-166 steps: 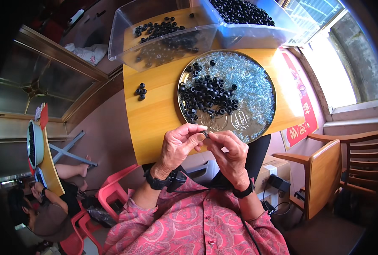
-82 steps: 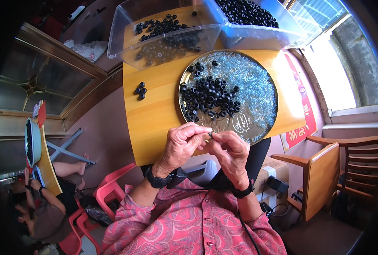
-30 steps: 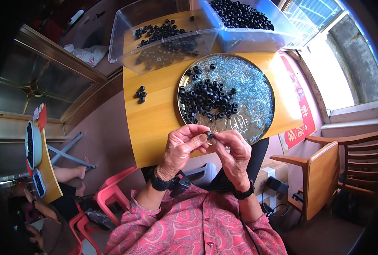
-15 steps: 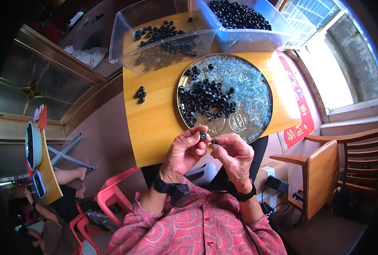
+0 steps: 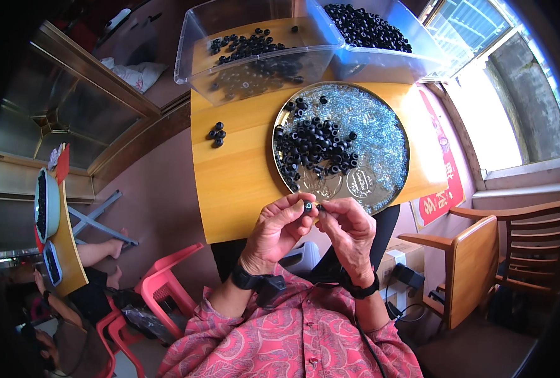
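Observation:
My left hand pinches a small black ring between thumb and fingertips, just below the near edge of the wooden table. My right hand meets it from the right, its fingertips closed on a tiny part pressed against the ring. Just beyond the hands lies a round metal tray holding a pile of black rings and many small clear pieces.
Two clear plastic bins stand at the table's far edge, the left bin with some black rings, the right bin with many. A few loose rings lie at the table's left. A wooden chair stands right, a red plastic chair lower left.
The hands have stayed together at the table's near edge, turning slightly. The black ring now shows between the left fingertips. A person at the far left has shifted.

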Action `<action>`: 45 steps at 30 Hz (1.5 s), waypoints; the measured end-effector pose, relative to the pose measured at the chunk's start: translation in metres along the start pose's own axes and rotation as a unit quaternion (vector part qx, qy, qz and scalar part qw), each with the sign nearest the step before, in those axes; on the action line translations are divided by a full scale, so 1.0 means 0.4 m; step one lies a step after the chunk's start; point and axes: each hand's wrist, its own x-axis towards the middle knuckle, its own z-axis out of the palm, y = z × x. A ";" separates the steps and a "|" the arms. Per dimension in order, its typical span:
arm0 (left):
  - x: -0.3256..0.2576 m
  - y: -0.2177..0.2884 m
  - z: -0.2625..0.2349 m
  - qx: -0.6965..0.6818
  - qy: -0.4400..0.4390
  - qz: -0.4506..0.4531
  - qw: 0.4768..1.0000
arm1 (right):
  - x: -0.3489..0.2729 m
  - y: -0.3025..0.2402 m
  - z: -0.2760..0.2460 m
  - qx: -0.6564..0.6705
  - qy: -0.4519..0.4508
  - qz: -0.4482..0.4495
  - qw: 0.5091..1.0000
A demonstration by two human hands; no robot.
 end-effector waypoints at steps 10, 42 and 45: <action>-0.013 0.005 0.003 0.052 0.012 -0.001 0.999 | -0.001 -0.002 0.007 0.092 -0.021 0.001 0.996; -0.021 -0.009 0.023 0.069 0.033 0.025 0.997 | -0.008 -0.005 0.012 -0.026 -0.013 -0.083 0.996; -0.021 -0.009 0.023 0.067 0.038 0.022 0.997 | -0.007 -0.006 0.012 -0.029 -0.013 -0.086 0.996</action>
